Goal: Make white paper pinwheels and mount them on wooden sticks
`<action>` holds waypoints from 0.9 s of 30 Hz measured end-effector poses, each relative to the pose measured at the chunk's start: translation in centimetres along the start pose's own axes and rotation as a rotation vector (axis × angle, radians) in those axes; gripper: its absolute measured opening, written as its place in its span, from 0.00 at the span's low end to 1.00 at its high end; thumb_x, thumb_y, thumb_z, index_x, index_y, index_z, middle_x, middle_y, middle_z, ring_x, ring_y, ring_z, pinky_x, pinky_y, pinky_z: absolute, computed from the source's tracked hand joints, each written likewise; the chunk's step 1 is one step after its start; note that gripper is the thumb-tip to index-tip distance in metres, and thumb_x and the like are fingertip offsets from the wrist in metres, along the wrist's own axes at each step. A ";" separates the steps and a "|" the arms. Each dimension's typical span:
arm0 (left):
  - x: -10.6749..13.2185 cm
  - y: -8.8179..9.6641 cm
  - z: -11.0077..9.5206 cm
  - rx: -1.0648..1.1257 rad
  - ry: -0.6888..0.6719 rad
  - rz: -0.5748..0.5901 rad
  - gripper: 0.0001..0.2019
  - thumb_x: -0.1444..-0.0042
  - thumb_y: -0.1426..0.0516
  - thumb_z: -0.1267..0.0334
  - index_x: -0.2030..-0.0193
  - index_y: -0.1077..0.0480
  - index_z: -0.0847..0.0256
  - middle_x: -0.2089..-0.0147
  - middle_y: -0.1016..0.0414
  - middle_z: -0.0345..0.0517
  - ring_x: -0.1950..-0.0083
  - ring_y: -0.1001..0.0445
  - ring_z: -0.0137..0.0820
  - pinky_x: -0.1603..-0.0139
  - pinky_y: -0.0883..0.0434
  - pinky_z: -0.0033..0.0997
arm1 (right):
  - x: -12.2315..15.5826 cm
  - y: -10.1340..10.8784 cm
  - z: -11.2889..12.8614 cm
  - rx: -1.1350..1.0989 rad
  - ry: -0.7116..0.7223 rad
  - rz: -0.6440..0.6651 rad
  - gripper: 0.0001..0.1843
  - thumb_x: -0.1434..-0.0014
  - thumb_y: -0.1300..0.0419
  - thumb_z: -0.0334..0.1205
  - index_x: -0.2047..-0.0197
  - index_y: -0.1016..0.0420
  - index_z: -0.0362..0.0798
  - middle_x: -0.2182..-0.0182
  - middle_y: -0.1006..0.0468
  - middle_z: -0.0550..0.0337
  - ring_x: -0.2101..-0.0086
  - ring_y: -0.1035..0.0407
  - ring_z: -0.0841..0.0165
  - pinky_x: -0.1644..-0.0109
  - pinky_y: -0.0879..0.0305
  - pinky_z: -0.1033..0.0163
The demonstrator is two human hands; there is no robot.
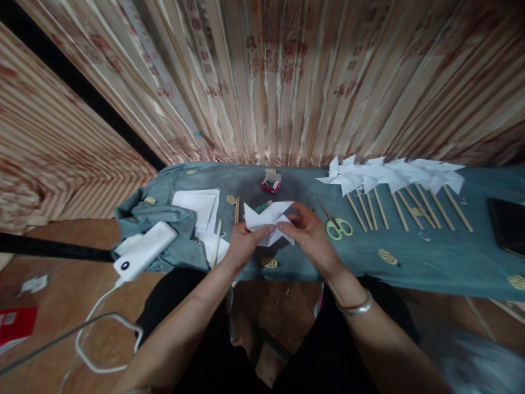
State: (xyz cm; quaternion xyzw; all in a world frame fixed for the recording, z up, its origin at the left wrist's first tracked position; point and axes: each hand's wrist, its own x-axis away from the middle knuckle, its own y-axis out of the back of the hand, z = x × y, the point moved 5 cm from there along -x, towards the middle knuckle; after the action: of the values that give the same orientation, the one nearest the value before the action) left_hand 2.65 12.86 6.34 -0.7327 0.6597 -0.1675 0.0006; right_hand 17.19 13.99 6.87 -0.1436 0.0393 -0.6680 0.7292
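Note:
Both my hands grip one white paper pinwheel (268, 217) with folded blades, held low over the cloth. My left hand (245, 241) pinches its lower left side, thumb on top. My right hand (308, 229) closes on its right side, the thumb pressing near the middle. No stick shows on this pinwheel. Just beyond it lie a green object (263, 207), partly hidden by the paper, and an open small red box (270, 181) of tiny metallic pieces. Thin wooden sticks (237, 209) lie left of the paper. Scissors (338, 225) with yellow-green handles rest to the right of my right hand.
Several finished pinwheels (377, 176) on sticks overlap along the back right. White paper sheets (200, 205), a white pen (217, 241) and a cabled white device (145, 251) are at the left. A black object (507, 224) lies far right on the green cloth (353, 262). Curtains hang behind.

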 end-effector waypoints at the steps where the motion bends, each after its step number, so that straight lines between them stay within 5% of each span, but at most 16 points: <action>1: 0.0 0.1 -0.1 0.003 -0.001 0.006 0.18 0.67 0.29 0.59 0.68 0.21 0.64 0.68 0.18 0.46 0.67 0.24 0.33 0.59 0.27 0.34 | 0.0 -0.1 0.0 -0.012 -0.003 0.008 0.30 0.59 0.29 0.41 0.52 0.32 0.52 0.67 0.18 0.64 0.68 0.24 0.66 0.63 0.28 0.61; 16: -0.2 1.8 -0.2 -0.056 -0.013 0.071 0.15 0.65 0.30 0.61 0.70 0.21 0.66 0.71 0.20 0.45 0.69 0.26 0.31 0.64 0.29 0.31 | 0.2 -2.1 -0.2 -0.008 -0.015 0.034 0.24 0.60 0.27 0.45 0.58 0.27 0.50 0.68 0.17 0.62 0.69 0.24 0.65 0.63 0.28 0.60; 27: -0.5 2.2 -0.4 -0.047 -0.023 0.068 0.13 0.67 0.30 0.59 0.73 0.21 0.63 0.72 0.20 0.44 0.70 0.26 0.32 0.64 0.29 0.32 | -0.3 -1.3 -0.2 0.047 -0.028 -0.006 0.27 0.61 0.27 0.44 0.56 0.27 0.50 0.69 0.17 0.61 0.70 0.24 0.64 0.64 0.29 0.59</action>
State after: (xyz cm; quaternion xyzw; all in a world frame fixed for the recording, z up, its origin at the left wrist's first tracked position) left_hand 0.41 13.19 6.15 -0.7117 0.6877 -0.1433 -0.0035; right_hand 15.81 14.11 6.98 -0.1357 0.0128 -0.6690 0.7307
